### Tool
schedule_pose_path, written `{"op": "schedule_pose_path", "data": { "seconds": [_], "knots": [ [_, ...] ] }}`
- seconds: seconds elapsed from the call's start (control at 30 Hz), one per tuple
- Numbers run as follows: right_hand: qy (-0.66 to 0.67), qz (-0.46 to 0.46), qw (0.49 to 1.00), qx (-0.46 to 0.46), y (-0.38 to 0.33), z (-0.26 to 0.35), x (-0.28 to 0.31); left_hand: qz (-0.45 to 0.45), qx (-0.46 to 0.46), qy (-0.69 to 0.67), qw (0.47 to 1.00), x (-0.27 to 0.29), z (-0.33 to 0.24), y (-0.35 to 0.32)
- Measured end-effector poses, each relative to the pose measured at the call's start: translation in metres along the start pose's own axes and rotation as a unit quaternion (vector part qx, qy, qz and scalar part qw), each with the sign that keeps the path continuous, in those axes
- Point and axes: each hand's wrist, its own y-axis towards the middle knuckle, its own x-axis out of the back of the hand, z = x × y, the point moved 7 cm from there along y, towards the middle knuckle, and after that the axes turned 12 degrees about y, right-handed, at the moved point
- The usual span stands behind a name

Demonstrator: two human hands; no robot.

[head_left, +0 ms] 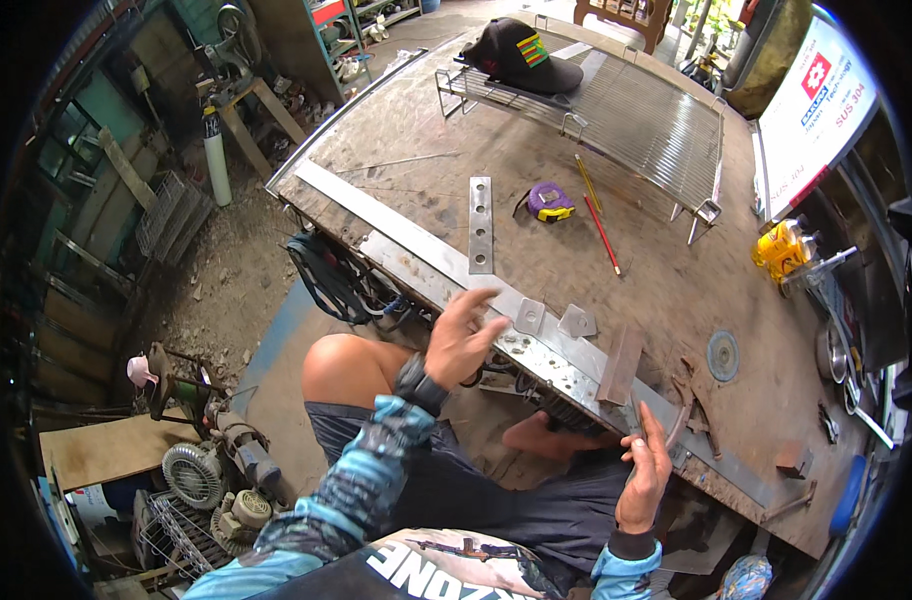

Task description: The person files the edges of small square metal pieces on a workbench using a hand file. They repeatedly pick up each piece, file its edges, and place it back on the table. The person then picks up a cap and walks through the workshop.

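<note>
My left hand (pixel 461 345), fingers apart and holding nothing, hovers over the near edge of the workbench. Just right of its fingertips lie two small grey metal plates, one with a hole (pixel 529 316) and one with cut corners (pixel 578 321). They rest on a long flat metal strip (pixel 416 240) along the bench edge. My right hand (pixel 646 470) is at the edge farther right, with a thin grey metal piece (pixel 634 413) between thumb and fingers; its shape is mostly hidden. Beside it lies a brown angle-iron piece (pixel 619 365).
A flat bar with holes (pixel 481 225), a purple tape measure (pixel 550 202), a red pencil (pixel 604 235) and a yellow pencil (pixel 588 182) lie on the workbench (pixel 376 130). Behind them stands a wire rack (pixel 636 110) with a black cap (pixel 524 58). A grinding disc (pixel 723 356) sits at right.
</note>
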Motion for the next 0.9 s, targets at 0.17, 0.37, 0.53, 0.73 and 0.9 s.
{"op": "schedule_pose_path", "data": {
  "seconds": [0.17, 0.37, 0.53, 0.73, 0.9],
  "knots": [
    [0.162, -0.118, 0.978, 0.061, 0.019, -0.014, 0.008, 0.012, 0.416, -0.178, 0.892, -0.074, 0.174, -0.127],
    [0.259, -0.099, 0.949, 0.152, 0.073, 0.002, -0.029, -0.18, 0.66, -0.243, 0.688, -0.151, 0.27, -0.189],
    [0.273, -0.102, 0.946, 0.14, 0.106, -0.024, -0.054, -0.194, 0.623, -0.409, 0.638, -0.164, 0.34, -0.168],
    [0.248, -0.063, 0.956, 0.142, 0.11, -0.031, -0.071, -0.11, 0.414, -0.18, 0.885, -0.156, 0.437, -0.188],
    [0.21, -0.094, 0.962, 0.15, 0.111, -0.031, -0.059, -0.128, 0.635, -0.358, 0.672, -0.19, 0.409, -0.182]
  ]
}}
